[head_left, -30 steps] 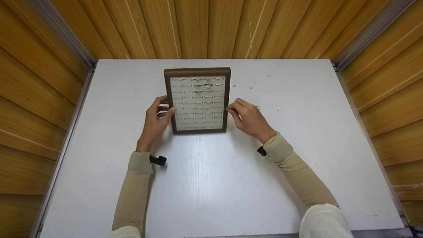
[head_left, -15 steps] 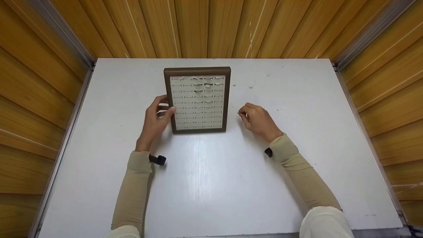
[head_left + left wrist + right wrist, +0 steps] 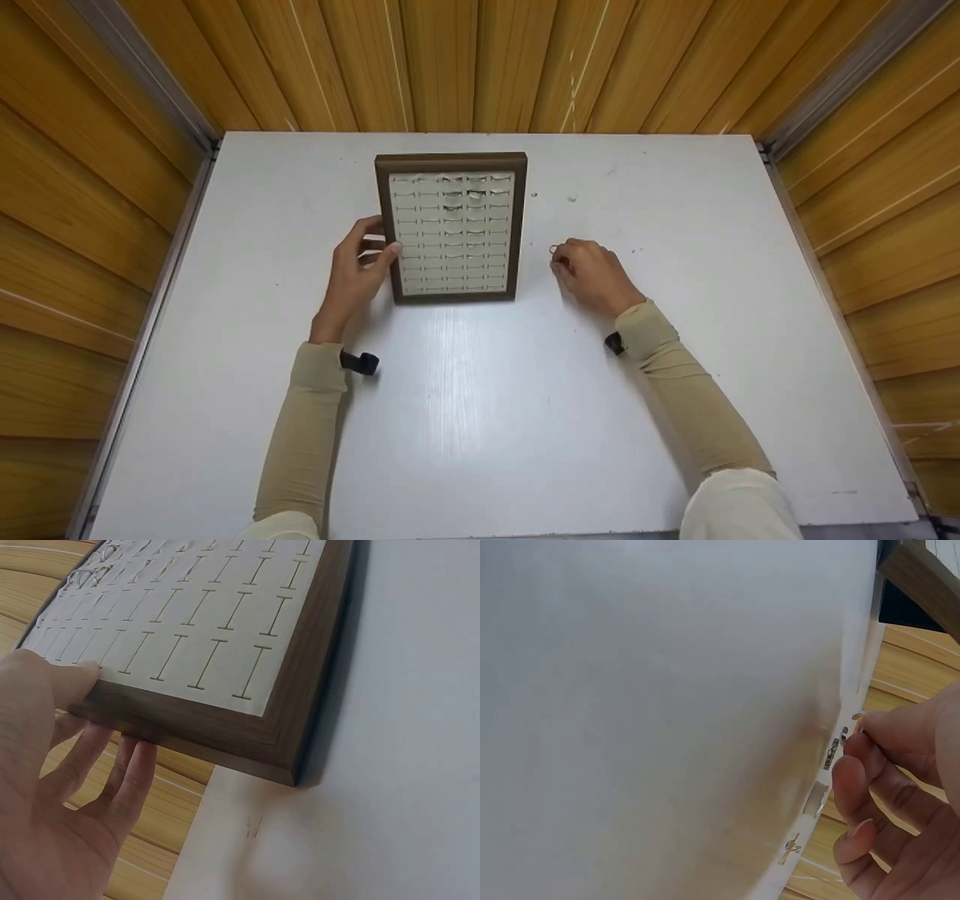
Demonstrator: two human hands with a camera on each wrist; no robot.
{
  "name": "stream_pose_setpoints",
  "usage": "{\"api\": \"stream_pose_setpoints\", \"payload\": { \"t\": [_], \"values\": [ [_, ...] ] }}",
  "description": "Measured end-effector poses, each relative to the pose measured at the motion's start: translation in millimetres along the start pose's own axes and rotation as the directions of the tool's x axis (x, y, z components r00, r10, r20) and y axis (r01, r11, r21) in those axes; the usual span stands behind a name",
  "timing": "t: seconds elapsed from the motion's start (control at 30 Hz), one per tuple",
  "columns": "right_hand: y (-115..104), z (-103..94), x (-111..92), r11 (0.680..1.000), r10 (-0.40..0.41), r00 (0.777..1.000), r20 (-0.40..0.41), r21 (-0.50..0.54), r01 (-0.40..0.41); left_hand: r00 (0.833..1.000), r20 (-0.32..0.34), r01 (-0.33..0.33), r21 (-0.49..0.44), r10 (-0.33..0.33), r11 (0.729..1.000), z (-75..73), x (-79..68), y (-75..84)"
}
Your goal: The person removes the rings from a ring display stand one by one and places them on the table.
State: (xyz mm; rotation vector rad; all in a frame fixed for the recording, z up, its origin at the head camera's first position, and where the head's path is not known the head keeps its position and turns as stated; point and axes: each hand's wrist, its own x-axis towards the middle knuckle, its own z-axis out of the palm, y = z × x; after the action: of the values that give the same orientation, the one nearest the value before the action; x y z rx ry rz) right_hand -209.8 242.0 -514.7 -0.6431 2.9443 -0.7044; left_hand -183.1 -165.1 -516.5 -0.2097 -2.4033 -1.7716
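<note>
A ring display board with a brown wooden frame and rows of slits in a pale pad stands tilted on the white table. Several rings sit in its upper slots. My left hand grips the frame's left edge, thumb in front and fingers behind; in the left wrist view the thumb presses on the pad's rim. To the right of the board, apart from it, my right hand pinches a small ring between thumb and fingertips. The right wrist view shows only a sliver of that ring.
Several small rings lie on the table beyond my right hand, among them a dark patterned ring, a wide silvery ring and a gold-coloured ring. Wood-look panels enclose the table at the back and sides.
My right hand has moved from the board's right edge out to the right, and a ring now shows above its fingertips. The left hand and the board have stayed in place.
</note>
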Motion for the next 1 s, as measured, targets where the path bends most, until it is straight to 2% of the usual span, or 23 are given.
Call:
{"api": "stream_pose_setpoints", "payload": {
  "t": [0.3, 0.53, 0.73, 0.9, 1.0],
  "values": [
    [9, -0.9, 1, 0.999, 0.033, 0.999, 0.041, -0.01, -0.033, 1.0, 0.012, -0.012, -0.01, 0.012, 1.0, 1.2, 0.2, -0.1],
    [8, -6.0, 2, 0.999, 0.037, 0.998, 0.046, 0.012, -0.037, 1.0, 0.004, 0.001, -0.028, -0.001, 1.0, -0.3, -0.7, -1.7],
    [-3, -19.6, 3, 0.999, 0.03, 0.999, -0.017, 0.042, -0.03, 1.0, -0.001, 0.015, -0.033, -0.015, 0.999, -0.1, -0.9, -0.5],
    [-17, -30.5, 6, 0.998, -0.041, 0.995, -0.088, 0.034, 0.044, 1.0, -0.02, 0.007, -0.054, -0.008, 0.999, 1.9, 0.2, -1.2],
    [-25, -35.9, 6, 0.995, -0.096, 0.983, -0.154, 0.023, 0.1, 0.999, -0.035, -0.007, -0.069, 0.005, 0.998, 3.2, 0.7, -1.1]
  ]
}}
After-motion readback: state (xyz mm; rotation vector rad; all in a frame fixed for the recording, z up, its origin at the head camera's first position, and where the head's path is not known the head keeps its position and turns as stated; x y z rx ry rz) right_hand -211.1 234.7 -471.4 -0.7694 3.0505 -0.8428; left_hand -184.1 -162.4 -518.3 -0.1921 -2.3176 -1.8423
